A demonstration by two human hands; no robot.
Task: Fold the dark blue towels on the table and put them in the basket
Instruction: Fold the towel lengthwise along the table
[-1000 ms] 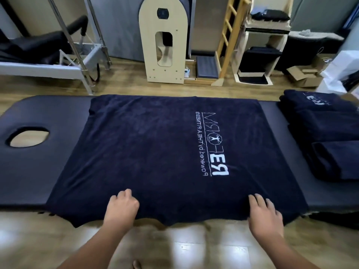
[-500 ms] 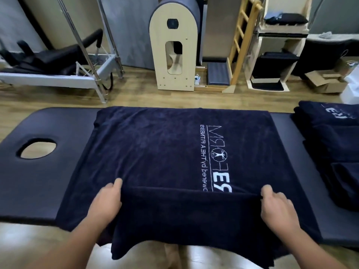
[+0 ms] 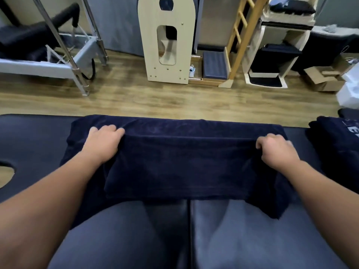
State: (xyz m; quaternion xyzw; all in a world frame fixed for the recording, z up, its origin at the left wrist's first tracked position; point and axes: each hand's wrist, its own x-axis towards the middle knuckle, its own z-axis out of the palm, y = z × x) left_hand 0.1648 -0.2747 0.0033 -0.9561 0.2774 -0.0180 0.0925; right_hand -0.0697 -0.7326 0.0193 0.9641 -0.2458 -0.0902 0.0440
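A dark blue towel (image 3: 180,167) lies across the black padded table (image 3: 29,144), doubled over on itself, with its folded-over edge close to the table's far side. My left hand (image 3: 103,144) grips that edge at the left end, fingers curled over it. At the right end my right hand (image 3: 275,150) pinches the same edge. The towel's white logo is hidden under the fold. No basket is in view.
A stack of folded dark blue towels (image 3: 338,136) sits on the table's right end, close to my right hand. The table's face hole (image 3: 5,173) is at the left. Beyond the table are wooden floor, exercise equipment, a wooden ladder (image 3: 240,35) and a cardboard box (image 3: 324,78).
Both hands took hold of the towel's near hanging edge and carried it away from me over the towel to the far side. The logo is now covered and the near table pad is bare.
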